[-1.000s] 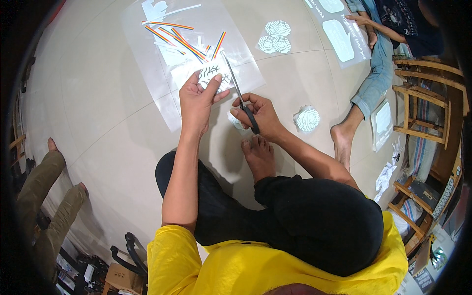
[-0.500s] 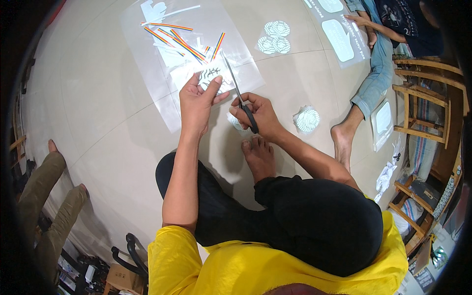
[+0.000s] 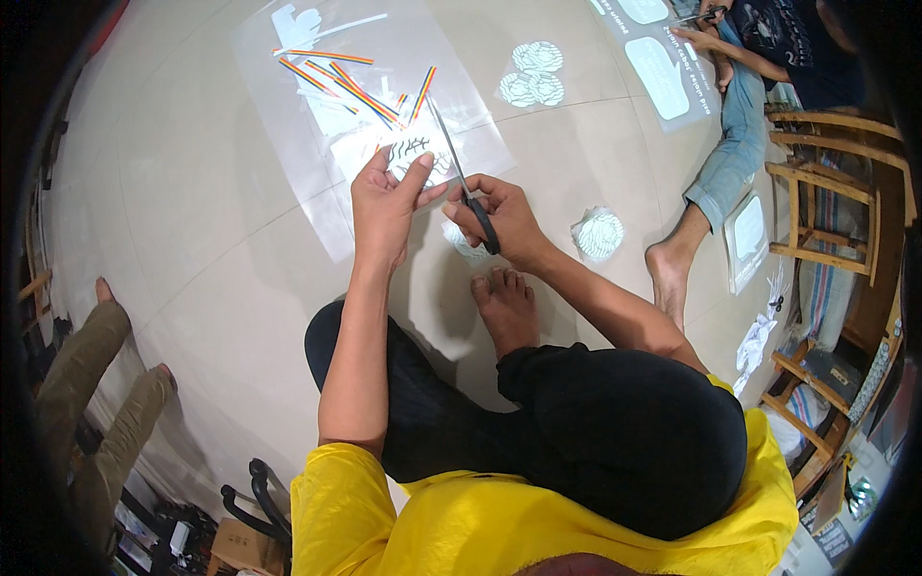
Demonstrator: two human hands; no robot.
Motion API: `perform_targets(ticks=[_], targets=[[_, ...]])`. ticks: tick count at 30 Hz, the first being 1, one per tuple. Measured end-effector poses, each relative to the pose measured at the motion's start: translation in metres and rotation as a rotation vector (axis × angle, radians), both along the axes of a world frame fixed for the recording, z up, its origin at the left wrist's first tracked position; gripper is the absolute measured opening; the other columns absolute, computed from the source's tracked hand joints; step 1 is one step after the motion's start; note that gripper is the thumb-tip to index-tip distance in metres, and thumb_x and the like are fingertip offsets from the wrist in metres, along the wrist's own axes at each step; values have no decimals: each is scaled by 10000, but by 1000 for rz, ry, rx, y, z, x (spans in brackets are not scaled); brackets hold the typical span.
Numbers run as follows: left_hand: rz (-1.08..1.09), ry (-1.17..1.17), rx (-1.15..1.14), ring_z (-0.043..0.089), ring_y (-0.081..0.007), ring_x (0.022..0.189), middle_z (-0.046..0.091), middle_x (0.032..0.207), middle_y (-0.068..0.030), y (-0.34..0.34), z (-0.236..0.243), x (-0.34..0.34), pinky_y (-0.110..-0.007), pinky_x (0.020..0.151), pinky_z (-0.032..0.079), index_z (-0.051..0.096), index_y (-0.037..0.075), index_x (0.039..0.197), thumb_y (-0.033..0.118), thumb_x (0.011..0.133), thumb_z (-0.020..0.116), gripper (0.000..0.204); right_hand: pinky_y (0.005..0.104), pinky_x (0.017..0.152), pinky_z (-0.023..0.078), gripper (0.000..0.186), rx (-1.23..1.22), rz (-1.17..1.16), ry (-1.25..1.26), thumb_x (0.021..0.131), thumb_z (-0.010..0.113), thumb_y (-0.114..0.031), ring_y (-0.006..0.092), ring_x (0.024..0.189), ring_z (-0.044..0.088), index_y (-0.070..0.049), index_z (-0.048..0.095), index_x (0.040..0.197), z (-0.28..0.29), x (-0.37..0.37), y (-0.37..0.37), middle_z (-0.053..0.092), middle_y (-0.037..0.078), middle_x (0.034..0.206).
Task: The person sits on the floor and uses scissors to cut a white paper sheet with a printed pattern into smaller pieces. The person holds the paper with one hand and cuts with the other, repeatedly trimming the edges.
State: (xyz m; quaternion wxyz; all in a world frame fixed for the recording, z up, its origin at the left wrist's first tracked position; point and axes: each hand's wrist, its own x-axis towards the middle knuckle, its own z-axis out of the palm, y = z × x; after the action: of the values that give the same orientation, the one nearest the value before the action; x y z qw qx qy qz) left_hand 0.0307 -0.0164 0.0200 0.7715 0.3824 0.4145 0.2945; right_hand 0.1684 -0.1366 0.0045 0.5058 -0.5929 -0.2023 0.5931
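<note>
My left hand (image 3: 392, 197) holds a white sheet (image 3: 351, 161) printed with black wavy shapes between thumb and fingers. My right hand (image 3: 495, 216) grips black-handled scissors (image 3: 480, 216), whose long blades reach up along the sheet's right edge. Beyond both hands lies a translucent plastic sheet (image 3: 269, 77) bearing several striped red, yellow and blue strips (image 3: 346, 84) and white scraps (image 3: 307, 29). A round patterned cutout (image 3: 600, 232) rests right of my right hand, another (image 3: 458, 237) partly beneath it, and a group (image 3: 533, 75) farther forward.
At right, a co-worker (image 3: 730, 163) in jeans sits by a printed sheet (image 3: 653, 77), holding dark scissors. Wooden chairs (image 3: 831, 187), a stack of pale boards (image 3: 746, 240) and a white bundle (image 3: 754, 341) line that side. Another person's legs (image 3: 86, 355) stretch at left, near a black chair (image 3: 259, 499).
My hands have shifted very slightly, the right one a little up and left with the scissors. A dark pair of scissors has appeared in the co-worker's hands at the top right.
</note>
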Motion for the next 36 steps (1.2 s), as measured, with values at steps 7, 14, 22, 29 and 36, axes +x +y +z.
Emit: perform_targets(ticks=[7,14,22,29,36], targets=[[10,-5,-5,748,-160,923,741,1103,-93,0,-4,0,-318,843,662,559,-72,1371,76,1011,721,422,227,497,330,274,-8,16,8,942,836,-202,40,539,495,-46,671,1095,-1,3,7,614,-21,657],[-58,-16,-11,733,-147,959,737,1129,-91,2,1,-2,-309,865,650,554,-71,1379,53,998,724,436,229,595,460,302,23,-94,6,964,808,-203,73,651,595,-35,641,1150,-6,15,9,683,20,802],[-433,115,99,707,-100,945,732,1113,-78,-5,-8,-6,-260,808,612,537,-66,1434,21,935,783,564,261,776,521,505,150,-196,-88,903,859,-157,101,861,674,10,584,1292,7,47,20,750,75,957],[-318,83,73,664,-65,874,725,1036,-42,-11,-6,-7,-234,761,553,544,-30,1431,43,943,787,550,222,707,499,501,86,-182,-82,891,855,-96,84,828,670,13,584,1297,17,47,6,741,69,928],[-159,44,-4,664,-78,873,740,1010,-47,-17,-8,-1,-246,783,561,626,-14,1295,119,1009,734,333,218,695,492,483,112,-202,-67,896,848,-95,71,800,655,19,585,1285,18,41,-19,739,63,900]])
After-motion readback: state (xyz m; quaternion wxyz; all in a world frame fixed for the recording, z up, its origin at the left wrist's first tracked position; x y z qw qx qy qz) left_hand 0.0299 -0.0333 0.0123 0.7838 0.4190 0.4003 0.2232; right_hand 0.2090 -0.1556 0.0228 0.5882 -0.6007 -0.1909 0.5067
